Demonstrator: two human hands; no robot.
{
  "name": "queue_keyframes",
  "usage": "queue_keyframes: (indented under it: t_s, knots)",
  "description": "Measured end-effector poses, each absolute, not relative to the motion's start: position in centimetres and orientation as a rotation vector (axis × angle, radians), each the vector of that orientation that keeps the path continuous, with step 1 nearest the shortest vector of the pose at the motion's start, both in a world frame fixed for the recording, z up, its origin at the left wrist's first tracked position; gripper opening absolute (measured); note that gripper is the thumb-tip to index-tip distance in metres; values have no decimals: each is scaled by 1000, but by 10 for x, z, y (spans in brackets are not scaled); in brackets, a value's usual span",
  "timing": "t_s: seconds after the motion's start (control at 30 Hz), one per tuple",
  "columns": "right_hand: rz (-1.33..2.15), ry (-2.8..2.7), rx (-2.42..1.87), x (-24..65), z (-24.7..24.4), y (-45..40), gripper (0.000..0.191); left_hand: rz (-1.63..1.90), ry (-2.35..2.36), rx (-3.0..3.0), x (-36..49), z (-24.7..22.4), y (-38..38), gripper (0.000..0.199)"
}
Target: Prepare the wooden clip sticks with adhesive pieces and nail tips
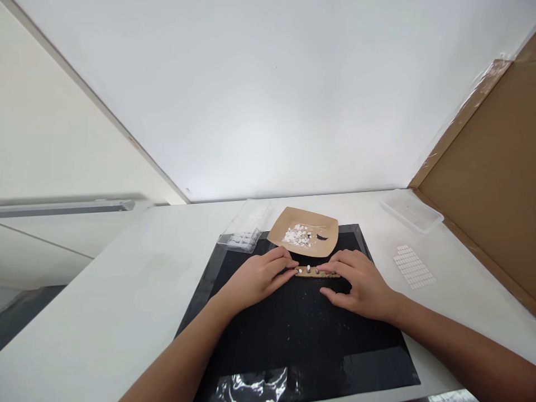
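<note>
A narrow brown strip lies across the black mat, with several small round pieces standing in a row on it. One of them, a white-topped peg, stands upright near its middle. My left hand is closed, thumb and fingertips pinching the strip's left end. Over the right part of the strip hovers my right hand, its thumb well apart from its fingers. The right fingertips are near or touching the small pieces; which one I cannot tell. Nothing shows between that thumb and the fingers.
Behind the strip sits a brown square plate with white bits and a black sliver. A clear divided box is at back left. To the right lie a clear plastic lid or tray and a sheet of white stickers. A black mat covers the table's middle.
</note>
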State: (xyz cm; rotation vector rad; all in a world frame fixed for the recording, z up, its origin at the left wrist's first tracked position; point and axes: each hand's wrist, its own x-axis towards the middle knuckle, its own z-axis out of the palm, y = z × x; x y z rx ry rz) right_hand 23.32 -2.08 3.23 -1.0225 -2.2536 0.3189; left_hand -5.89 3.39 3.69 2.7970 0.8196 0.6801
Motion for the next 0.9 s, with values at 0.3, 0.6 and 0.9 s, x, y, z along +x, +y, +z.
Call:
queue_keyframes:
  t_s: [0.3, 0.6, 0.9]
  knots:
    - [282, -2257, -1017, 232, 31, -21, 31, 658, 893, 2833, -56, 30, 35, 28]
    - [228, -2306, -1041, 231, 32, -20, 27, 682, 918, 2794, -53, 24, 35, 24]
    - [265, -2313, -1087, 233, 25, -18, 38, 640, 957, 2750, -52, 20, 35, 25]
